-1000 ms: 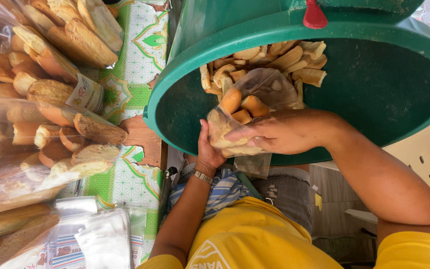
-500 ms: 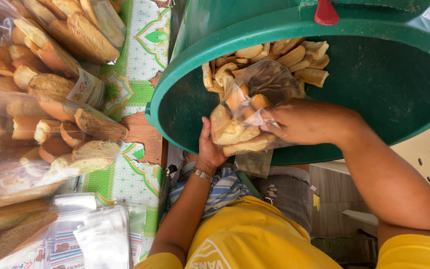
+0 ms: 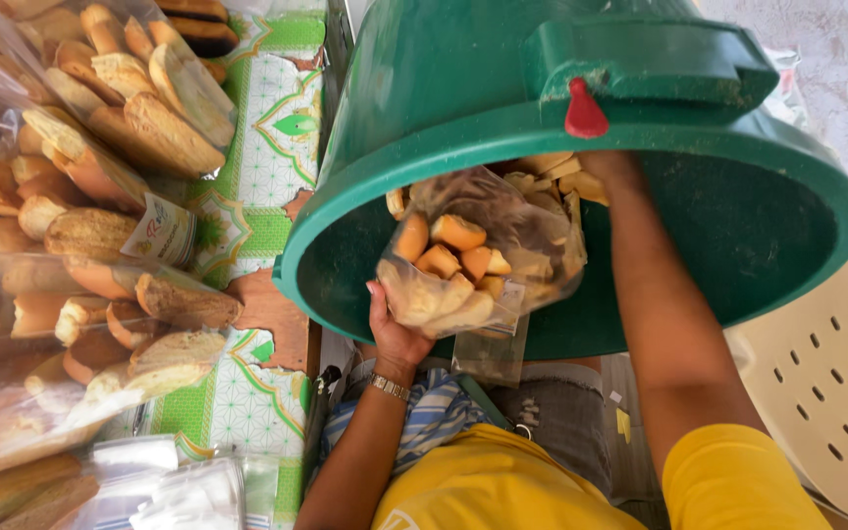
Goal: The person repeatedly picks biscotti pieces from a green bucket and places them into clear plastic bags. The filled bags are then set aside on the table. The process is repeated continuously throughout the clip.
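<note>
The left hand (image 3: 397,329) cups the bottom of a clear plastic bag (image 3: 478,257) of bread pieces, fingers curled around its lower corner, and holds it against the inner rim of the tilted green tub (image 3: 424,108). The right hand (image 3: 606,165) reaches up to about one o'clock from the bag, deep in the tub among the loose bread pieces (image 3: 542,169); its fingers are hidden, so I cannot tell whether it grips anything. The bag's mouth faces the tub's inside, at about twelve o'clock. To fill it cleanly, I judge the left hand should keep the bag's mouth open and pressed near the pile, bottom supported, while pieces go in a few at a time. At nine o'clock, filled bags of bread (image 3: 71,236) lie on a green patterned tablecloth (image 3: 267,128).
</note>
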